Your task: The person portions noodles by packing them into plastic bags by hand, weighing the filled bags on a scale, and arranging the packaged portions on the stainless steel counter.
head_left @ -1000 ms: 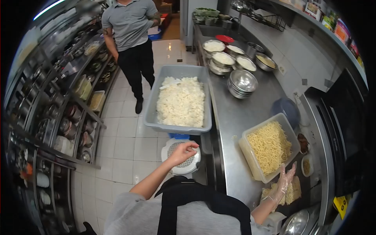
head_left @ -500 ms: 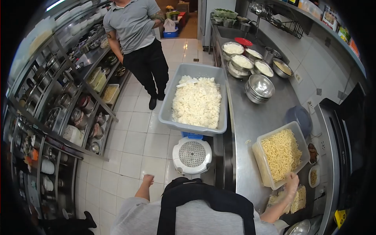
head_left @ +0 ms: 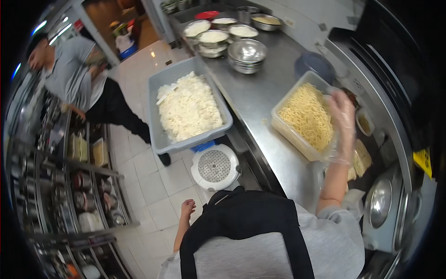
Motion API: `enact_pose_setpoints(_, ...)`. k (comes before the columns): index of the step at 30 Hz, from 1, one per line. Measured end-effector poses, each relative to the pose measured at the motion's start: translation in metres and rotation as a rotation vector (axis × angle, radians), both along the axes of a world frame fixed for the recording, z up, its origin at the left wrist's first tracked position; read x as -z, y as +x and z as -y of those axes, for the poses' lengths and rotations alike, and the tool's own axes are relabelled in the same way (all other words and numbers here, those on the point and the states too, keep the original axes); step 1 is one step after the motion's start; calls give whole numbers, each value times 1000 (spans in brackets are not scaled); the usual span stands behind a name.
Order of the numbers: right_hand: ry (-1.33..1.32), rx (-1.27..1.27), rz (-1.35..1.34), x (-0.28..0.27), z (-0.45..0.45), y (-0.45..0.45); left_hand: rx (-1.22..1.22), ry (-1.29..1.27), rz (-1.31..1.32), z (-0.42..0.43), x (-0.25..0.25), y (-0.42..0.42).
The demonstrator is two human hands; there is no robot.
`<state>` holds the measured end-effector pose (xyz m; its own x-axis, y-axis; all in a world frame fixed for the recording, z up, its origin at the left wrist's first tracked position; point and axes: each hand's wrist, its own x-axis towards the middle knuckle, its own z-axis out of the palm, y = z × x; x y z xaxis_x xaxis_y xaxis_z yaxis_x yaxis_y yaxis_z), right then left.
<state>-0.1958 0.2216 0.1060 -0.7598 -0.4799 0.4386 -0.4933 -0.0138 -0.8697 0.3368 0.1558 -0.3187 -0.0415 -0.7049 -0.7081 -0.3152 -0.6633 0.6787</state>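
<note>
My right hand (head_left: 343, 114), in a clear plastic glove, is over the right rim of a plastic container (head_left: 290, 126) on the steel counter. Yellow noodles (head_left: 306, 114) fill that container. Motion blurs the right fingers, so their grip is unclear. Low at my side, my left hand (head_left: 187, 209) hangs above the floor, its fingers loosely apart and holding nothing. Packs of pale noodles (head_left: 360, 160) lie just beyond my right forearm. Ahead of me, a grey tub (head_left: 160, 135) holds a heap of cooked white rice (head_left: 188, 109).
A round perforated white lid (head_left: 215, 166) sits below the tub. Stacked steel bowls (head_left: 247, 56) and rice-filled bowls (head_left: 213, 37) stand farther along the counter. Another person (head_left: 76, 79) stands left beside shelves (head_left: 69, 172). A metal bowl (head_left: 381, 202) is at lower right.
My view has turned right and tilted. My right hand has risen from the container's near corner to its right rim. The other person has moved towards the shelves and leans there.
</note>
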Motion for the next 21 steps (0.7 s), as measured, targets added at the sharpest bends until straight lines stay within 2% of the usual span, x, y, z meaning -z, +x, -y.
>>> enact_pose_setpoints(1,332,-85,-28,12,14,-16,29,-6,3,9,0,-11)
enact_pose_setpoints(2,358,-163,149,28,31,3,172,-69,62,16,1,-22)
enact_pose_setpoints(3,523,-252,-27,51,49,20,309,-131,119,20,3,-29)
enact_pose_setpoints(4,514,-481,-147,91,69,26,379,-180,158,24,13,-34)
enact_pose_setpoints(5,627,-501,-377,109,82,42,389,-176,158,26,23,-37)
enact_pose_setpoints(6,850,-537,-430,112,94,55,508,-215,219,29,33,-40)
enact_pose_setpoints(7,860,-432,-504,141,109,58,630,-258,282,33,38,-42)
enact_pose_setpoints(8,864,-320,-576,173,125,57,651,-236,273,35,42,-43)
enact_pose_setpoints(11,880,-203,-667,197,141,66,597,-187,179,44,34,-46)
enact_pose_setpoints(13,868,-222,-549,191,130,82,551,-161,146,48,22,-42)
enact_pose_setpoints(15,758,-256,-611,207,119,85,439,-94,115,46,9,-33)
enact_pose_setpoints(19,688,-250,-632,220,92,79,532,-47,269,57,65,13)
enact_pose_setpoints(21,533,-279,-669,222,80,77,566,-32,330,64,72,24)
